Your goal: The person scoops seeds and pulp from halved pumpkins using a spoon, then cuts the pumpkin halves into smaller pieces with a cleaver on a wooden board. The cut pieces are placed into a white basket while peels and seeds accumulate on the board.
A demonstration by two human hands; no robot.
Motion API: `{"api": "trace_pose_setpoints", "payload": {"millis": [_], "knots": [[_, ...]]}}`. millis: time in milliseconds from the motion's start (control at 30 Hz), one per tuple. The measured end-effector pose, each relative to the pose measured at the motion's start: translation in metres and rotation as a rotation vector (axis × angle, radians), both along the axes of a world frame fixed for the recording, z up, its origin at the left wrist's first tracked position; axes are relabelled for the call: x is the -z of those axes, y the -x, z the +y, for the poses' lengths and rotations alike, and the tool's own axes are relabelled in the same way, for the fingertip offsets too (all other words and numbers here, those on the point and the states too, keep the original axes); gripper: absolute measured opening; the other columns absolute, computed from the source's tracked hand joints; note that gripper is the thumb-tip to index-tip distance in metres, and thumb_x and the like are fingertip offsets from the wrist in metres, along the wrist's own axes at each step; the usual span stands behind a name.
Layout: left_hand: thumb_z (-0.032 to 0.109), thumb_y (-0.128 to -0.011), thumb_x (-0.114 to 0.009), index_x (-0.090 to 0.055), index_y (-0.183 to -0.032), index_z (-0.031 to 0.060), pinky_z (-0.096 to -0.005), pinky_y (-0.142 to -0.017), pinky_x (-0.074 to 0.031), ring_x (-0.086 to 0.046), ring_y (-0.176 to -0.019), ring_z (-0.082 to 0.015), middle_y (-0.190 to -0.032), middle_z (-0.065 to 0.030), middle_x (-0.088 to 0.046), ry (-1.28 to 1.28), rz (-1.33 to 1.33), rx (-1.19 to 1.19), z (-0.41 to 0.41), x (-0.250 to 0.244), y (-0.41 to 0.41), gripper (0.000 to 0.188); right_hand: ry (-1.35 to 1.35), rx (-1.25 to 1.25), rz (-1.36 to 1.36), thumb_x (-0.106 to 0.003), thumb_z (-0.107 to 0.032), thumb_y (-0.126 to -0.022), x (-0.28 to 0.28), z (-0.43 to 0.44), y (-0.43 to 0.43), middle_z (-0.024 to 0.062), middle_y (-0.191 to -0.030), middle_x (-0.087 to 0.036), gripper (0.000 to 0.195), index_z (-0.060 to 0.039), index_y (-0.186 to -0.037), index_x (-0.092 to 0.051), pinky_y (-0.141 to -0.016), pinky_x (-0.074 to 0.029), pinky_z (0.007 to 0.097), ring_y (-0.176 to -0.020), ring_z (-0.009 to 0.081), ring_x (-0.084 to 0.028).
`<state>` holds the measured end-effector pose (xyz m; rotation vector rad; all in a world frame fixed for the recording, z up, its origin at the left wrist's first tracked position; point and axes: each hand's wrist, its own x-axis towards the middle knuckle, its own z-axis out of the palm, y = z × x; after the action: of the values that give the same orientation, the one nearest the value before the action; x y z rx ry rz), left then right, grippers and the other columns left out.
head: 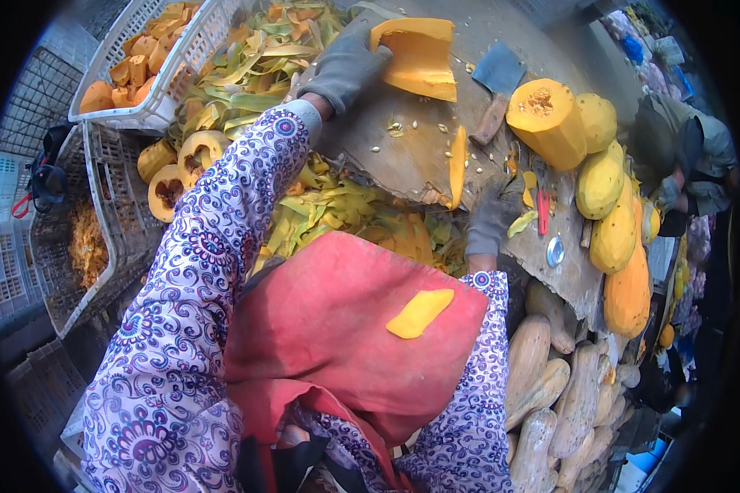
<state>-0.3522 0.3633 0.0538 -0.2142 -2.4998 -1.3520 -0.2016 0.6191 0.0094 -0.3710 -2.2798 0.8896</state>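
My left hand point(353, 65), in a grey glove, grips the near side of a hollowed, peeled piece of orange squash point(420, 57) on the wooden board point(401, 132). Blurred and also gloved, my right hand point(492, 215) is at the board's near edge, its fingers partly hidden; whether it holds anything is unclear. Between the hands lie a squash strip point(457, 166) and scattered seeds. Beyond my right hand rests a cleaver point(496, 86) with a wooden handle. A red-handled peeler point(542, 212) and a round metal lid point(555, 252) are to its right.
Peeled squashes point(598, 185) line the board's right side, above unpeeled ones point(561, 394). Peelings point(265, 68) heap at left, near a white crate point(188, 68) of squash chunks. A squash scrap point(420, 313) lies on my red apron point(333, 320). Another person point(690, 148) is at right.
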Motion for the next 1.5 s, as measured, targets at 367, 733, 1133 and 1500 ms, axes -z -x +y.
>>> {"api": "trace_pose_setpoints", "payload": {"millis": [367,733,1133,1500], "knots": [[0.038,-0.079,-0.056,-0.062,-0.102,0.0053,-0.0427,-0.079,-0.048,-0.062,-0.087,-0.0342,-0.094,-0.0198,-0.064,0.026,0.026,-0.195,-0.007,0.022,-0.039,0.040,-0.167,0.016,-0.199,-0.054,-0.028,-0.087,-0.002,0.012,0.012,0.0240,-0.086,-0.063,0.032,0.0030,-0.095,-0.059,-0.066,-0.048,0.0439,-0.078,0.0401,-0.061],[0.026,-0.079,-0.058,-0.057,-0.113,0.0128,-0.0395,-0.084,-0.047,-0.060,-0.096,-0.0326,-0.105,-0.0155,-0.062,-0.055,0.090,-0.097,-0.006,0.011,-0.049,0.037,-0.775,-0.076,-0.629,-0.044,-0.036,-0.091,-0.055,0.051,-0.017,0.0231,-0.111,-0.059,0.044,-0.0055,-0.122,-0.049,-0.088,-0.044,0.0430,-0.104,0.0369,-0.056],[0.036,-0.078,-0.058,-0.064,-0.100,0.0059,-0.0422,-0.075,-0.049,-0.062,-0.084,-0.0337,-0.092,-0.0175,-0.064,0.005,0.065,-0.142,-0.008,0.023,-0.041,0.037,-0.598,-0.254,-0.481,-0.048,-0.039,-0.092,-0.102,0.033,0.029,0.0197,-0.108,-0.062,0.041,-0.0060,-0.113,-0.060,-0.086,-0.045,0.0419,-0.100,0.0363,-0.059],[0.042,-0.078,-0.054,-0.065,-0.092,0.0085,-0.0429,-0.072,-0.050,-0.063,-0.078,-0.0350,-0.084,-0.0177,-0.065,0.023,-0.024,-0.142,-0.007,0.026,-0.040,0.038,-0.661,-0.118,-0.943,-0.055,-0.036,-0.082,-0.078,-0.018,0.132,0.0208,-0.117,-0.058,0.045,-0.0027,-0.112,-0.057,-0.094,-0.043,0.0405,-0.113,0.0327,-0.055]]}}
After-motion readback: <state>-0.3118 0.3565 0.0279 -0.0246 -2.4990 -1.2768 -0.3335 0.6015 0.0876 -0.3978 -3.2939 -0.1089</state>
